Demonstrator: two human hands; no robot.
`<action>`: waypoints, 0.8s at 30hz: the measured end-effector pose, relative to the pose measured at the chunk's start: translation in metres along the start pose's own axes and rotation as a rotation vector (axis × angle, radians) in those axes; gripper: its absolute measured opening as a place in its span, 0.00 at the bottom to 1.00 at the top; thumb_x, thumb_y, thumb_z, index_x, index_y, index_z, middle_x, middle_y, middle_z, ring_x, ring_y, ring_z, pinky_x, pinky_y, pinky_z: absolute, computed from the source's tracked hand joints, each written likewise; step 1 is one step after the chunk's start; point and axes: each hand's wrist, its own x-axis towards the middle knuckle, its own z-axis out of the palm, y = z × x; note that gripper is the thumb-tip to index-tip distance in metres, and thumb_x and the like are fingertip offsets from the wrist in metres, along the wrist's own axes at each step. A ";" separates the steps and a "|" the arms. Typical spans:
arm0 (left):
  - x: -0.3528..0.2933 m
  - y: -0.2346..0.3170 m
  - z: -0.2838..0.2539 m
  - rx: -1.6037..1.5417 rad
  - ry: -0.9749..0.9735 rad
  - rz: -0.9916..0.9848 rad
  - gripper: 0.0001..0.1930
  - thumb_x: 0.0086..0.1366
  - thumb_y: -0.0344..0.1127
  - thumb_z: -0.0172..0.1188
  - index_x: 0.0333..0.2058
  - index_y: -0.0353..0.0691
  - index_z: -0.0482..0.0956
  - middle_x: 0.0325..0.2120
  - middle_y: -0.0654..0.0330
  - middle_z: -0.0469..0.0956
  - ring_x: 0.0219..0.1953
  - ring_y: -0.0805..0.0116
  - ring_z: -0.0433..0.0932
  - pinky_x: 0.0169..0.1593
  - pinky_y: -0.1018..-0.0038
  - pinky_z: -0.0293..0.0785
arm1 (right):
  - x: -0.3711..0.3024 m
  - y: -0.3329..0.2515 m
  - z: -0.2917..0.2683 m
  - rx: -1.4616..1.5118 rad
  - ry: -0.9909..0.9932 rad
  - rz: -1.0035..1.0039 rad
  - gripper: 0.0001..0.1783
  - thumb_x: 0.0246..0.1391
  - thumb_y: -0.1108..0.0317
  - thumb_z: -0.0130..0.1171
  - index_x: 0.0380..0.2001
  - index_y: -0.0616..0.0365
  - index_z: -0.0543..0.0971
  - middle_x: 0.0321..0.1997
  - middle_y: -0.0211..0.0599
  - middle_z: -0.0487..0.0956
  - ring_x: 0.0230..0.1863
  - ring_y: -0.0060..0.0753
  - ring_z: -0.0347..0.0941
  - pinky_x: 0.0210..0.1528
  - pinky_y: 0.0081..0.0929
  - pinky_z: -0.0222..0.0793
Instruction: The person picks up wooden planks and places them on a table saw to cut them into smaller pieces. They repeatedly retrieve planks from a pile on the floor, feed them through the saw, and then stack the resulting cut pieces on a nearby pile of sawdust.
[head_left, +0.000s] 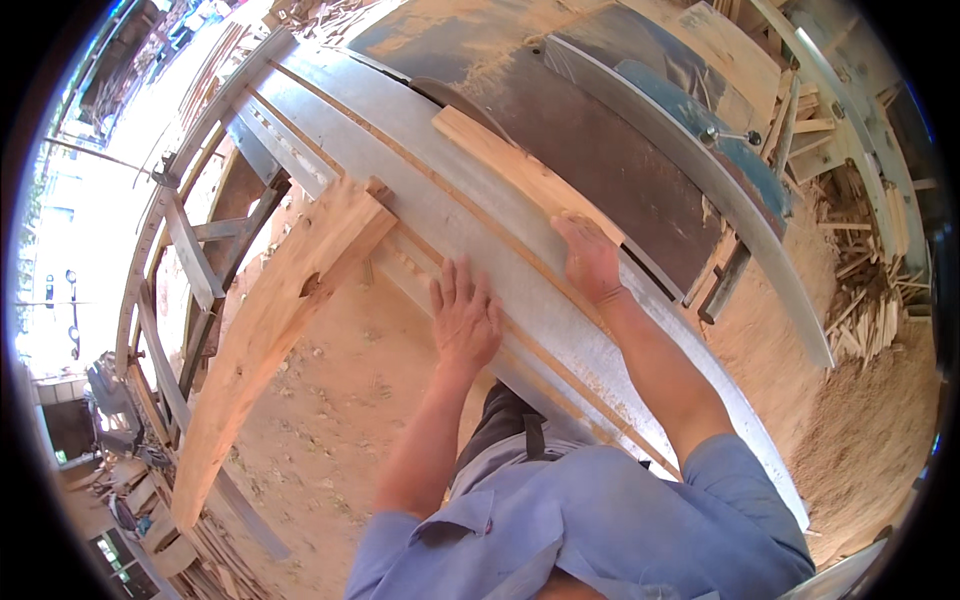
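A narrow wooden board (530,175) lies lengthwise on the grey metal saw table (440,215). Beside its far end shows the dark curved edge of what looks like a saw blade (462,106). My right hand (587,257) is at the board's near left edge, its fingers bent against the wood; their tips are partly hidden. Lower and to the left, my left hand (465,315) rests flat on the table's left part, fingers stretched out and nothing in them.
A long thick timber (290,310) leans on the table's left side, sloping down toward the floor. A long metal rail (690,180) crosses the brown tabletop (600,140) at the right. Sawdust (860,440) and wood scraps (865,275) heap up at the far right.
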 end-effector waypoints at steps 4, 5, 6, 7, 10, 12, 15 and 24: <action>-0.003 0.007 -0.005 -0.018 0.004 -0.053 0.27 0.67 0.45 0.56 0.62 0.41 0.74 0.72 0.48 0.57 0.75 0.43 0.47 0.75 0.45 0.40 | 0.001 -0.003 0.003 0.013 -0.007 0.046 0.25 0.43 0.84 0.54 0.47 0.57 0.81 0.46 0.47 0.85 0.53 0.50 0.80 0.55 0.40 0.77; -0.003 0.007 -0.005 -0.008 0.015 -0.050 0.27 0.66 0.45 0.56 0.62 0.41 0.74 0.72 0.49 0.57 0.76 0.44 0.47 0.75 0.45 0.40 | 0.001 -0.004 0.002 0.026 -0.002 0.042 0.25 0.43 0.84 0.54 0.47 0.57 0.81 0.46 0.46 0.85 0.53 0.49 0.80 0.56 0.40 0.77; -0.001 0.006 -0.006 0.002 0.026 -0.047 0.27 0.66 0.45 0.56 0.61 0.41 0.75 0.72 0.49 0.57 0.76 0.44 0.47 0.75 0.45 0.40 | 0.002 -0.003 0.001 0.038 0.004 0.040 0.25 0.43 0.84 0.54 0.47 0.57 0.81 0.46 0.46 0.85 0.53 0.49 0.80 0.56 0.39 0.77; -0.003 0.007 -0.005 0.008 0.030 -0.041 0.27 0.65 0.45 0.57 0.61 0.41 0.76 0.72 0.50 0.57 0.76 0.44 0.47 0.75 0.45 0.40 | 0.000 -0.004 -0.001 0.046 0.005 0.042 0.25 0.43 0.84 0.54 0.47 0.57 0.81 0.46 0.46 0.85 0.54 0.49 0.80 0.56 0.39 0.77; -0.003 0.008 -0.004 0.015 0.038 -0.039 0.28 0.64 0.45 0.58 0.61 0.41 0.76 0.72 0.51 0.57 0.76 0.45 0.47 0.75 0.45 0.40 | -0.001 0.001 0.001 0.046 0.010 0.015 0.26 0.42 0.84 0.54 0.47 0.57 0.81 0.47 0.46 0.84 0.54 0.48 0.80 0.56 0.38 0.77; -0.001 0.007 -0.002 0.026 0.050 -0.033 0.28 0.64 0.45 0.58 0.61 0.41 0.76 0.72 0.51 0.57 0.76 0.46 0.48 0.75 0.46 0.40 | -0.001 0.001 0.002 0.050 0.027 0.026 0.26 0.42 0.84 0.54 0.47 0.56 0.81 0.47 0.46 0.84 0.54 0.47 0.80 0.57 0.39 0.77; -0.003 0.008 0.001 0.028 0.063 -0.035 0.28 0.64 0.45 0.58 0.61 0.41 0.76 0.72 0.52 0.57 0.76 0.46 0.48 0.75 0.46 0.40 | -0.002 0.001 0.002 0.067 0.039 0.021 0.26 0.41 0.84 0.54 0.47 0.56 0.81 0.47 0.45 0.84 0.54 0.47 0.80 0.57 0.39 0.76; -0.002 0.006 0.009 0.041 0.065 -0.030 0.29 0.64 0.45 0.57 0.62 0.40 0.74 0.72 0.51 0.58 0.76 0.46 0.48 0.76 0.48 0.39 | -0.008 0.012 0.012 0.043 0.051 -0.004 0.28 0.40 0.84 0.55 0.48 0.55 0.81 0.47 0.44 0.85 0.55 0.46 0.79 0.58 0.39 0.76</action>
